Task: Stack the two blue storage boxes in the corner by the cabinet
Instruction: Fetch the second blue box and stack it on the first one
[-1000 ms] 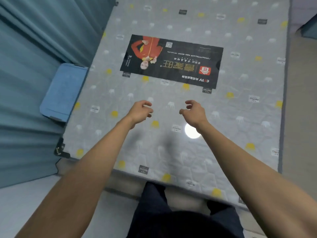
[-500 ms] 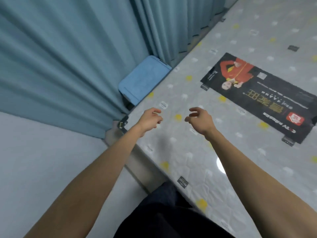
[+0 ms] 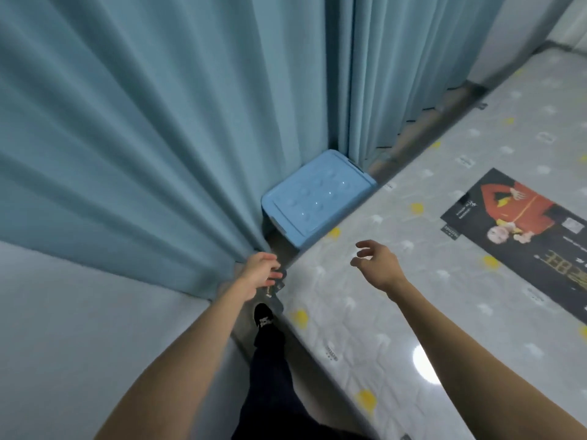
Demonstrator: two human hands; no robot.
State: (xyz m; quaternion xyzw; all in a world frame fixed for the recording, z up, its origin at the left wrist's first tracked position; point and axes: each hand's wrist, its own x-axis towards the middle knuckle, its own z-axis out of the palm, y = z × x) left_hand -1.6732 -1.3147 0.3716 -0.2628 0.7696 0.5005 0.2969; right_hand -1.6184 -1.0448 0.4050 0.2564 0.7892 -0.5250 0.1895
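Fingers [image 3: 360,246] of the right hand [image 3: 379,265] are spreading loosely, curled and apart, gripping nothing as they are hovering over the near corner of the mattress [image 3: 413,312]. The left hand [image 3: 260,273] is reaching beside the hem of the curtain [image 3: 143,154], its fingers [image 3: 274,276] bent downward and partly blurred; whether they are pinching the fabric or merely brushing it cannot be told.

One blue storage box [image 3: 317,198] is sitting ahead of both hands, wedged in the narrow gap between the curtain and the mattress edge, apart from either hand and nearer the left one. Its lid is showing as smooth, glossy plastic with rounded corners, a raised rim and rows of shallow dimples catching the light. Only this one box is showing.

The curtain is hanging in deep, soft teal folds. The mattress is wearing a quilted grey cover dotted with yellow and white marks under a shiny wrap, with a dark printed label [image 3: 524,230] lying flat on it to the right. Below, a dark trouser leg and a black shoe [image 3: 263,317] are standing on the floor between curtain and bed.
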